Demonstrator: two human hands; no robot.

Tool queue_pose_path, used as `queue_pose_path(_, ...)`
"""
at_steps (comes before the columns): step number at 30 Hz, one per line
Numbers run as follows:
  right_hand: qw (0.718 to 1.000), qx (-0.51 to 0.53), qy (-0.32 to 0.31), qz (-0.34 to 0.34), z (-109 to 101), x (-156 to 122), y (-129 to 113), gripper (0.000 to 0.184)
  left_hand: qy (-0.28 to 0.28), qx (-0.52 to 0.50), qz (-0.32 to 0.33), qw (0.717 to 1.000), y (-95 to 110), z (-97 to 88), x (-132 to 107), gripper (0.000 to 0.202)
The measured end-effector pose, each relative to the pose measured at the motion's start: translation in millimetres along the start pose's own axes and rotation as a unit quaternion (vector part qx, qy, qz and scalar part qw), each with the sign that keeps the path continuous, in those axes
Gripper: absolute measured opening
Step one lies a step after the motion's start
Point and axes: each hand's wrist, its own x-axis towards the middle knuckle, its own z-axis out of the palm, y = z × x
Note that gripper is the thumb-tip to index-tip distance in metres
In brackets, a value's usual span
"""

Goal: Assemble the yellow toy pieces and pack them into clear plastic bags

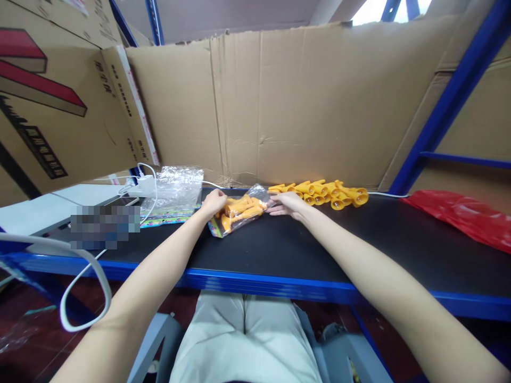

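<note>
A clear plastic bag with a colourful printed edge lies on the black tabletop, and several orange plastic pieces are inside it. My left hand is closed on the bag's left side, its fingertips partly hidden. At the right end of the bag is my right hand, with fingers stretched out and lying against or right beside the plastic. Just behind and to the right of that hand, a pile of orange, cone-ended plastic pieces rests near the cardboard wall.
Flat clear bags with printed edges lie on the left, near a white cable. A red plastic bag is at far right. Cardboard stands along the back. A blue rail edges the table, and a cable loop hangs at lower left.
</note>
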Motion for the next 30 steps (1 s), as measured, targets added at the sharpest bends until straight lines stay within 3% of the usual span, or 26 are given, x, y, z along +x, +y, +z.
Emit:
queue_pose_path(3, 0.997, 0.073, 0.026, -0.001, -3.9, 5.3, 2.5, 0.006, -0.033, -0.028, -0.006, 0.999, -7.1, -1.6, 6.2, 0.017)
queue_pose_path(6, 0.995, 0.103, -0.001, 0.019, -5.2, 7.0, 5.1, 0.007, -0.084, -0.058, -0.029, 0.994, -6.7, -0.7, 5.7, 0.023)
queue_pose_path(9, 0.996, 0.071, -0.039, 0.027, -2.9, 4.7, 6.7, 0.002, -0.123, -0.096, -0.041, 0.987, -0.4, 2.6, -0.8, 0.027)
queue_pose_path(12, 0.999, 0.036, -0.021, 0.017, -1.1, 3.7, 7.9, 0.009, -0.147, -0.144, -0.045, 0.978, 6.1, 5.1, -6.7, 0.029)
queue_pose_path(15, 0.998, 0.053, -0.004, -0.037, -3.7, 6.2, 8.2, 0.010, -0.209, -0.228, -0.070, 0.948, 7.8, 5.5, -6.7, 0.031)
queue_pose_path(19, 0.992, 0.064, -0.060, -0.094, -10.9, 9.8, 7.6, 0.005, -0.274, -0.320, -0.090, 0.902, 4.4, 7.3, -3.1, 0.031)
queue_pose_path(24, 0.990, 0.049, -0.086, -0.097, -14.0, 11.4, 8.8, 0.003, -0.259, -0.348, -0.058, 0.899, 1.8, 11.1, -4.3, 0.018)
queue_pose_path(30, 0.997, 0.039, -0.041, -0.050, -23.9, 13.8, 11.2, 0.003, -0.224, -0.395, -0.094, 0.886, 0.8, 8.8, -4.1, 0.016)
